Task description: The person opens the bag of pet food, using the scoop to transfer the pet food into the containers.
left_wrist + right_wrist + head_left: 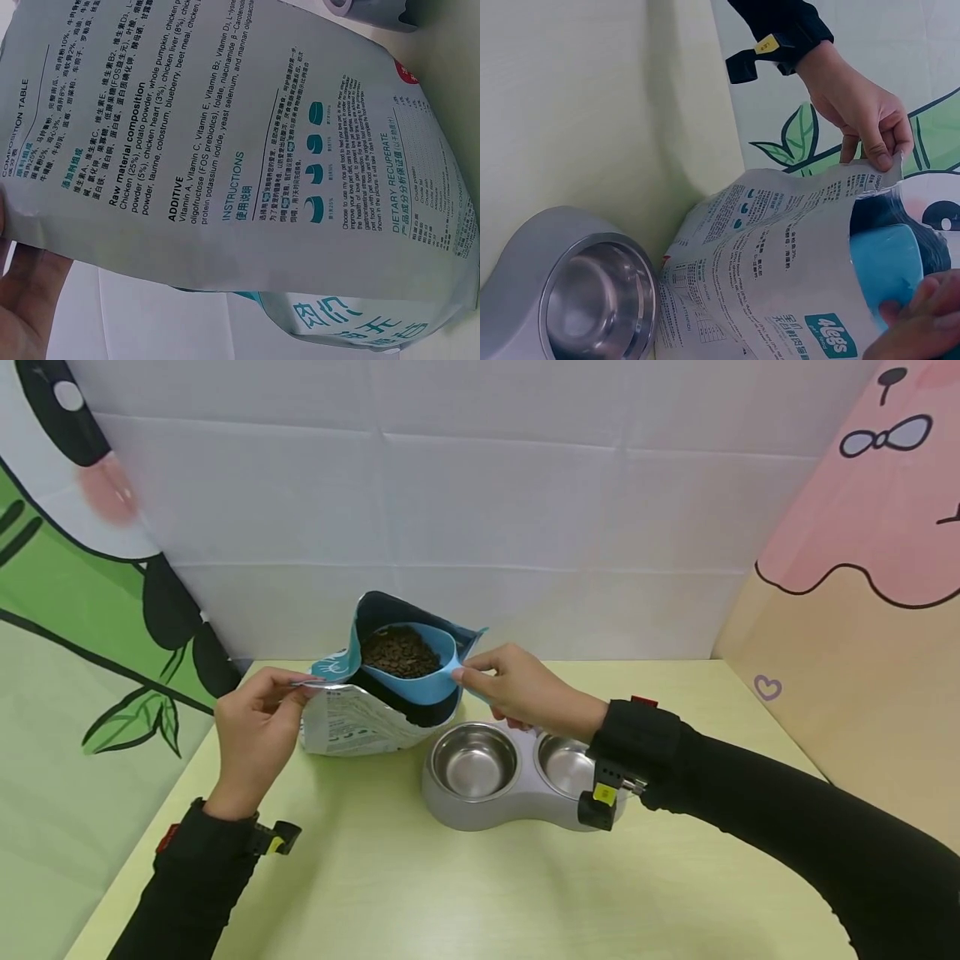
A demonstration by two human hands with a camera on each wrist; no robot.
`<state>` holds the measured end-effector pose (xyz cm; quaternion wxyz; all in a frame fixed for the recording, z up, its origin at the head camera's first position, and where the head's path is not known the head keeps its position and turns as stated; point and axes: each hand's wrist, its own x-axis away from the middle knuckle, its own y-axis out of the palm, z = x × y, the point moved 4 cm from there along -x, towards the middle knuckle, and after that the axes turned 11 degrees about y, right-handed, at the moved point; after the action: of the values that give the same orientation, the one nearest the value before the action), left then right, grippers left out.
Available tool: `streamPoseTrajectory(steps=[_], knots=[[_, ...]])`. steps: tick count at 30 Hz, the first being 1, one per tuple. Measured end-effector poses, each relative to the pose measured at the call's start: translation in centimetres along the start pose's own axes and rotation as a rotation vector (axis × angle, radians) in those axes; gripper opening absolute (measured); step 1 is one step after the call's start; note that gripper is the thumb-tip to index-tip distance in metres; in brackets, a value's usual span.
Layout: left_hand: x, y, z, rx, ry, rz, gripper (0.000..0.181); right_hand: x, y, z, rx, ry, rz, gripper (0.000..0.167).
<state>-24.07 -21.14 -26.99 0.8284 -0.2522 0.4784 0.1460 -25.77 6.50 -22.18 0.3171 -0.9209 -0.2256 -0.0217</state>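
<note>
In the head view my left hand [258, 731] pinches the top corner of a silver and teal food bag [352, 722], whose mouth is open. My right hand [517, 687] grips the handle of a blue scoop [427, 690], heaped with brown kibble [401, 652], within the bag's mouth. The right wrist view shows the scoop's side [889, 266] inside the opening, with fingers around its handle. Printed text covers the bag [225, 150] in the left wrist view, where part of my left hand [30, 300] holds its edge.
A grey double-bowl feeder [480, 814] stands just right of the bag, with two steel bowls; my right forearm passes over the right bowl [566, 764]. The pale yellow table [450, 893] meets a white cloth backdrop [495, 510] behind, with printed panels at both sides.
</note>
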Motion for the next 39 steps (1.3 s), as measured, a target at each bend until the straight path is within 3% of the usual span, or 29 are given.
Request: streamPoseTrajectory(steps=[19,24,39], knots=[[-0.3,-0.2,0.4,-0.005,0.004,0.019,0.008,0.8,-0.8,-0.3,-0.044,0.061,-0.009,0.031],[-0.3,-0.2,0.2,0.007,0.003,0.025,0.008,1.0,-1.2,-0.8,-0.053,0.040,0.001,0.025],[-0.2,-0.1,-1.6,0.030,-0.002,0.032,0.007,1.2,-1.1,-0.8,-0.080,0.058,0.017,0.029]])
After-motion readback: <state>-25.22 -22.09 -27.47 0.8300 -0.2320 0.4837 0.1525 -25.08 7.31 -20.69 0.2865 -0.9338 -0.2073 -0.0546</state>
